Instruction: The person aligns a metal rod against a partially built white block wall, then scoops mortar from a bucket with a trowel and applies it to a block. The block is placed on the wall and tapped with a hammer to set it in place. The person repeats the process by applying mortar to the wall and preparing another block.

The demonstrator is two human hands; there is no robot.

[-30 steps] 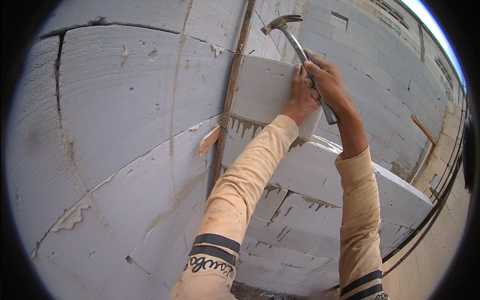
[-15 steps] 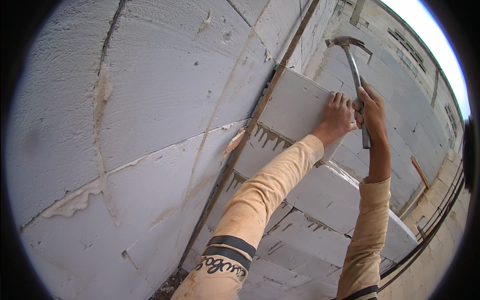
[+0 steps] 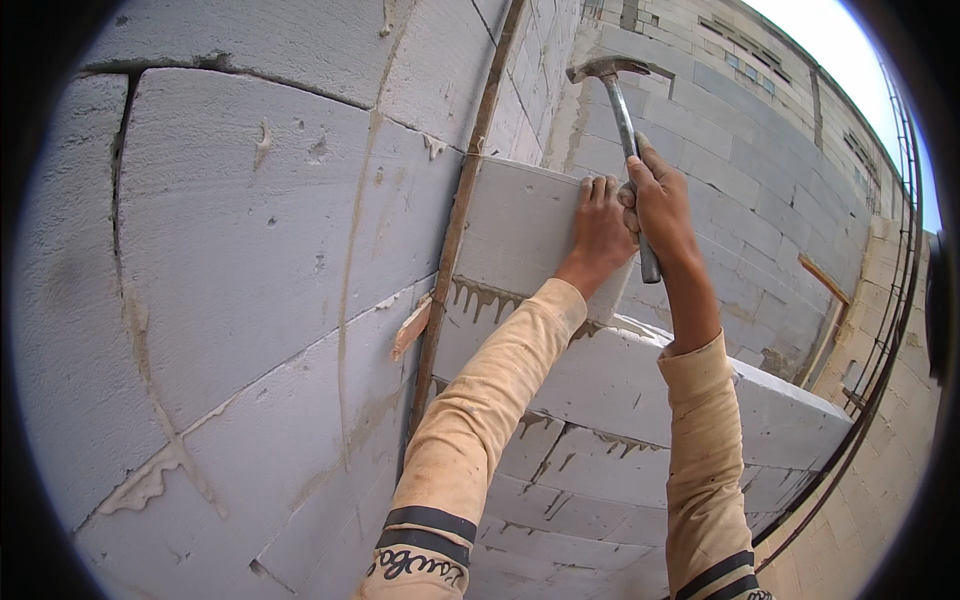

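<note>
A claw hammer [image 3: 619, 112] is held in my right hand [image 3: 664, 205], fingers wrapped round its handle and its metal head raised up and to the left. My left hand [image 3: 603, 232] grips a pale grey aerated concrete block [image 3: 518, 215] near its right end, fingertips curled at the top edge. That block stands on the lower course of blocks [image 3: 640, 385], its left end close to a brown vertical strip [image 3: 458, 225]. Grey mortar [image 3: 487, 297] has run down in drips from the joint beneath it. The hammer head is apart from the block.
A large wall of grey blocks [image 3: 240, 220] rises at my left. A small wood piece [image 3: 411, 328] sticks out beside the strip. Farther off stand another block wall [image 3: 740, 190] and a wooden batten [image 3: 824, 279]. Dark rods [image 3: 893, 330] run along the right.
The view has shifted, so the wall, block and both hands appear farther left. My hands keep their holds on the block and the hammer, which stays raised.
</note>
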